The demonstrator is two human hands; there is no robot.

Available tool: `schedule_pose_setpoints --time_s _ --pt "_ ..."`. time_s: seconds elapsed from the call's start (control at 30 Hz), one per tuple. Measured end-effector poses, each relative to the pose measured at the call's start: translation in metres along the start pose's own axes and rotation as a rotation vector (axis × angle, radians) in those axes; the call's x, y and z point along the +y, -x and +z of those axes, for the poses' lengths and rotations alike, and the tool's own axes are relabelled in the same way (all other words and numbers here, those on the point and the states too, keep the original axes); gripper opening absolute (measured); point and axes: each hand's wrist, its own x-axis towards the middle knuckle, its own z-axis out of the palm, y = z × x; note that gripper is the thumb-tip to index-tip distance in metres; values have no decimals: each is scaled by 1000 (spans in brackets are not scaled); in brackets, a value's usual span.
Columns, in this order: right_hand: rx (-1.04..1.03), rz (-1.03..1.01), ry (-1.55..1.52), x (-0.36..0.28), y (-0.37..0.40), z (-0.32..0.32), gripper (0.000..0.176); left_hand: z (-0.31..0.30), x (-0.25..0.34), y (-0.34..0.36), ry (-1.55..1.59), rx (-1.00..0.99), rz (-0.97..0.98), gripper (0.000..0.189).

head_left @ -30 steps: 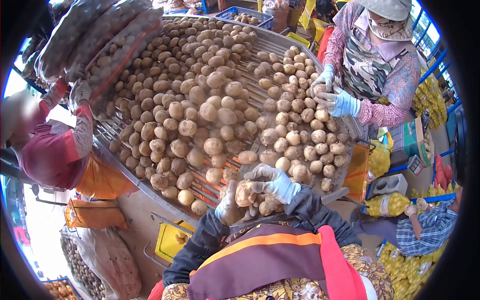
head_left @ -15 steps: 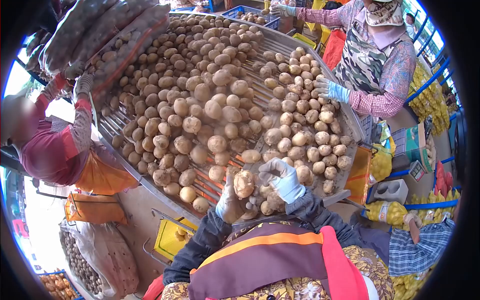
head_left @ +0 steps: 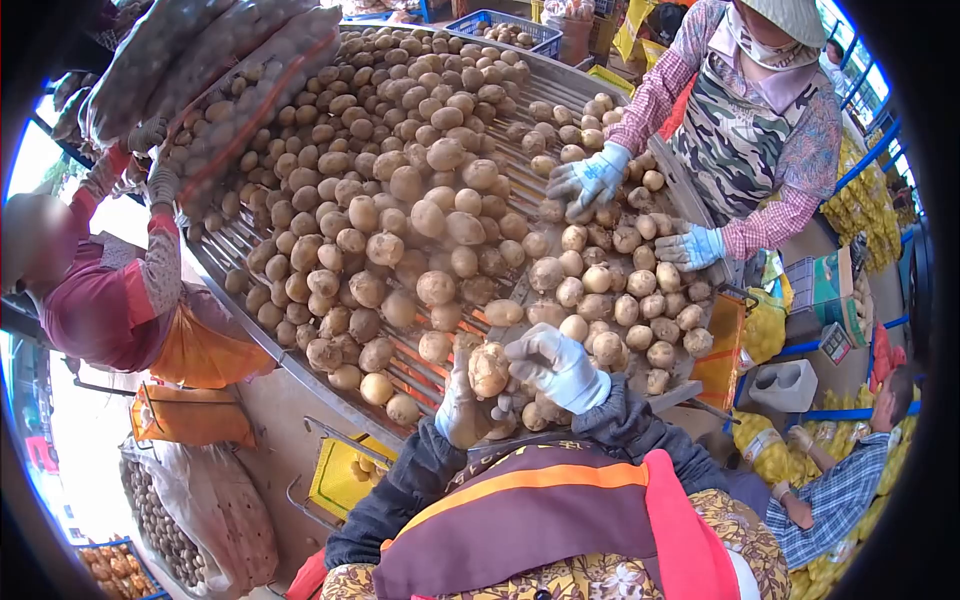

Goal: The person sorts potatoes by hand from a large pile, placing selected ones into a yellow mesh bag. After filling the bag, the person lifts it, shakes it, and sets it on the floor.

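My left hand, in a pale work glove, is closed around a lumpy, patchy-skinned potato at the near end of the sorting table. Just to its right is my right hand, gloved in white and light blue, its thumb and curved fingers apart with their tips close beside that potato. Nothing shows in its grasp. Loose potatoes lie heaped just beyond both hands, and a few small ones sit below the right fingers.
The slatted sorting table has a metal rim. At right, a co-worker has both gloved hands on potatoes; another person at left handles large mesh sacks. A yellow crate stands below the near left rim.
My right hand has shifted slightly left, toward the potato in my left hand. The right-hand co-worker has brought both hands over the potatoes. A seated person at lower right leans into view.
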Motion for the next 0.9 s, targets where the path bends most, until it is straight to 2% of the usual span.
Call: schedule_pose_setpoints --time_s 0.03,0.07,0.1,0.13,0.17,0.2,0.27,0.33,0.37,0.43,0.47,0.53,0.6,0.67,0.73,0.77,0.8,0.87,0.9 --pt "-130 -21 -69 -5 0 3 25 0 -1 0 16 36 -21 71" --pt "-144 -304 328 -11 -5 2 24 1 -1 0 31 70 -44 70" --pt "-141 -310 340 -5 -4 4 22 -9 -4 -4 30 68 -46 70" --pt "-139 -316 350 0 -2 6 20 -24 -8 -10 83 -99 -53 71" --pt "-51 -263 296 0 -3 6 19 -37 -11 -15 136 -265 -61 72" --pt "37 -209 242 -2 -6 5 17 -31 -10 -11 134 -264 -64 72" --pt "152 203 -58 22 -2 -5 19 -18 -6 -3 330 -271 -86 71" --pt "53 286 -348 9 -5 -8 23 -21 -2 0 313 -235 -105 71" --pt "52 287 -350 7 -4 -6 23 -23 -1 0 297 -250 -125 70" --pt "-150 182 -111 -2 -4 3 30 -22 -1 0 277 -269 -150 69" --pt "-156 49 81 -11 -4 3 29 -19 -1 1 249 -263 -119 68" --pt "-86 260 -156 -4 -3 2 24 -17 0 1 224 -252 -86 67" --pt "79 548 -385 -13 -7 -9 16 -24 -3 0 206 -202 -42 67" --pt "63 498 -481 -11 -11 -19 16 -30 -5 -3 188 -279 -7 69" --pt "1 524 -489 -10 -17 -17 23 -28 -3 -1 141 -200 -12 73" --pt "-57 459 -600 -6 -18 -12 33 -30 -2 -4 145 -198 -11 73" --pt "-58 460 -601 -6 -20 -8 33 -34 -3 -7 20 -189 17 76" --pt "-243 466 -266 -7 -25 -5 44 -40 -6 -9 -107 -180 44 80" --pt "-254 307 -8 -9 -27 -6 30 -40 -6 -8 -202 -157 72 80"
